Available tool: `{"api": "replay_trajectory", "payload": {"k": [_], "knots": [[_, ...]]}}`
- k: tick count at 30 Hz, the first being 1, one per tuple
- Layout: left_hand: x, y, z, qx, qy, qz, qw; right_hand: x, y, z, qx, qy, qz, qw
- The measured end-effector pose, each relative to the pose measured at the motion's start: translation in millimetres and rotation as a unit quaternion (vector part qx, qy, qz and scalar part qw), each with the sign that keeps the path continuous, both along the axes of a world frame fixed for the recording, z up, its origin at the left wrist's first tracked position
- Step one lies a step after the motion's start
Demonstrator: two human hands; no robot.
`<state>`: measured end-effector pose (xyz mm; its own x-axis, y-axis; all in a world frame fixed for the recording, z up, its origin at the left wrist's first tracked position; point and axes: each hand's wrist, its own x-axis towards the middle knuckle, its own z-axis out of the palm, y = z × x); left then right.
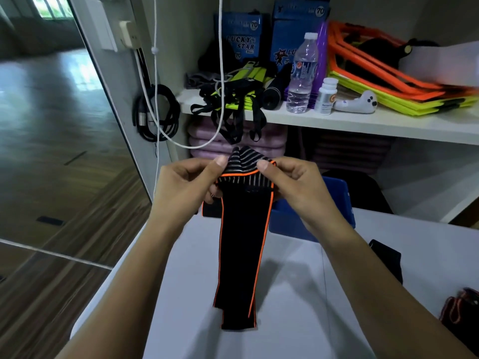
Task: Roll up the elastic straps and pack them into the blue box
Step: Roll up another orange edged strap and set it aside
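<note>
Grip check: your left hand [186,185] and right hand [298,187] each pinch a top corner of the black, orange-edged elastic strap [243,242], its striped end folded between your thumbs. Below the grip it hangs doubled over the white table [298,320]. The blue box [337,200] sits just behind your right hand.

I hold one black, orange-edged elastic strap [243,242]. Beyond it I count one blue plastic box [339,193], two blue printed cartons [239,35], one clear plastic water bottle [302,73] and one white pill bottle [327,95].
</note>
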<state>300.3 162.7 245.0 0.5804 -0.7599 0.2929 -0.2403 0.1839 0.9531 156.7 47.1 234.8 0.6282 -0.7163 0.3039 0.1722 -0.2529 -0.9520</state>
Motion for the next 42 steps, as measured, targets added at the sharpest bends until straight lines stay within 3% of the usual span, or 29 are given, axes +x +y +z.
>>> {"api": "replay_trajectory", "payload": {"k": [6,13,18,25,31,36,42], "knots": [[13,-24,-15,0.042,-0.012,0.021,0.999,17,-13,-18,0.050,0.003,-0.018,0.999],[52,-85,-132,0.225,-0.074,0.070,0.969,68,-65,-145,0.088,0.155,-0.098,0.979],[76,-115,-191,0.275,-0.086,0.079,0.954,100,-93,-214,0.121,0.192,-0.116,0.967],[99,-148,-253,0.305,-0.041,0.035,0.951,131,-120,-269,0.071,0.277,-0.190,0.939],[99,-146,-266,0.298,-0.001,0.036,0.954,140,-124,-279,0.094,0.306,-0.175,0.931],[99,-130,-269,0.260,-0.045,0.044,0.964,120,-109,-273,0.114,0.273,-0.141,0.945],[94,-97,-279,0.298,-0.054,0.047,0.952,86,-75,-291,0.122,0.305,-0.131,0.935]]}}
